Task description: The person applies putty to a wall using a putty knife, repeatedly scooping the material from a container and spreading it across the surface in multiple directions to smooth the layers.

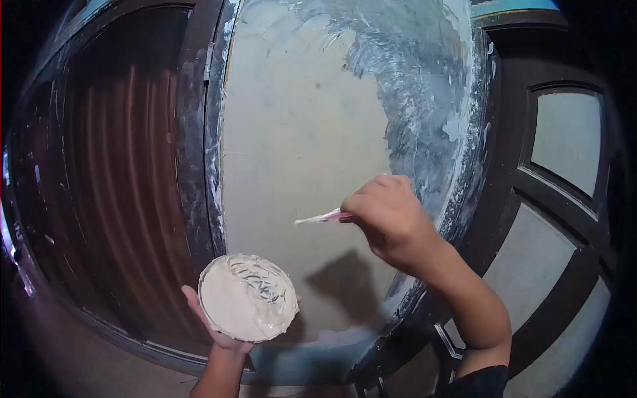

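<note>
My left hand (227,338) supports a round shallow dish (202,312) from below, fingers around its edge. White paste (232,302) coats the dish, with dark streaks across its upper right. In my right hand (391,219), closed in a pinch, is a thin pink-handled tool (325,217) smeared with white paste. Its tip points left, in front of a wall panel (305,132). Pale, smooth coating covers the panel's middle and left, while patchy blue-grey surface (424,86) shows along the top and right.
A dark-framed door or window with a brown curtain (126,179) stands left of the panel. On the right is a dark wooden door (507,192) with pale inset panes. Shadows of my arm and the dish fall on the lower wall, above a blue-green band (298,365).
</note>
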The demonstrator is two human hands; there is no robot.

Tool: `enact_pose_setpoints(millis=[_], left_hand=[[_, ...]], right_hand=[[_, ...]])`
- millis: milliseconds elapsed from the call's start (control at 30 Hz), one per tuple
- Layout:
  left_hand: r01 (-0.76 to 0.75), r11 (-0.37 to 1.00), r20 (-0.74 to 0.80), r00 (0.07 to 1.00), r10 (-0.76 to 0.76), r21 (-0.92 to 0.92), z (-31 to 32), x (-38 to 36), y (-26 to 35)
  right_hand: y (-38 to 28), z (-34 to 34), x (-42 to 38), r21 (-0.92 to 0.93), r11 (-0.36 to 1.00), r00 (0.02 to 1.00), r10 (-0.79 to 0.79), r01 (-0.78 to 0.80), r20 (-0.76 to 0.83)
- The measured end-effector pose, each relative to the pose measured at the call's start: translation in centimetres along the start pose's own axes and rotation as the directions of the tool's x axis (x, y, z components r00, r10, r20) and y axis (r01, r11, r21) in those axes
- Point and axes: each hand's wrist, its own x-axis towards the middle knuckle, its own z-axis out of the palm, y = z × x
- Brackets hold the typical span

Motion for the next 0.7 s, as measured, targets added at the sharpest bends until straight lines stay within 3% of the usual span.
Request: enact_pose_setpoints(millis=[33,133,200,333,400,467,567,700], left_hand=[[0.017,0.993,-0.052,0.998,-0.023,-0.116,0.0,0.0,0.3],[0.015,0.988,-0.054,0.998,-0.023,-0.155,-1.3,-0.8,-0.1],[0.014,0.990,-0.057,0.998,-0.022,-0.143,-2.3,-1.1,-0.1],[-0.051,0.982,-0.145,0.989,0.025,-0.181,-2.3,-1.2,-0.4],[-0.089,0.987,-0.235,0.970,0.055,-0.133,-2.5,-1.4,-0.6],[-0.071,0.985,-0.211,0.977,0.037,-0.155,-3.1,-1.8,-0.6],[0.002,0.993,-0.118,0.993,-0.016,-0.117,-3.1,-1.7,-0.3],[-0.012,0.988,-0.177,0.984,-0.016,-0.153,-2.7,-1.8,-0.7]], right_hand=[[1.2,-0.3,0.2,-0.001,1.000,1.000,0.012,-0.012,0.010],[4.8,-1.7,-0.9,-0.050,0.987,0.984,0.147,-0.153,-0.104],[8.2,-2.4,-1.9,0.015,0.962,0.943,0.270,-0.272,-0.195],[11.7,-5.0,-4.8,-0.047,0.860,0.845,0.487,-0.508,-0.220],[12.5,-5.0,-8.1,-0.133,0.830,0.838,0.519,-0.541,-0.172],[13.5,-3.8,-12.0,-0.167,0.821,0.837,0.544,-0.546,-0.066],[13.6,-2.2,-17.0,-0.106,0.823,0.824,0.564,-0.558,0.046],[12.8,-1.6,-20.3,-0.087,0.795,0.787,0.607,-0.600,0.114]])
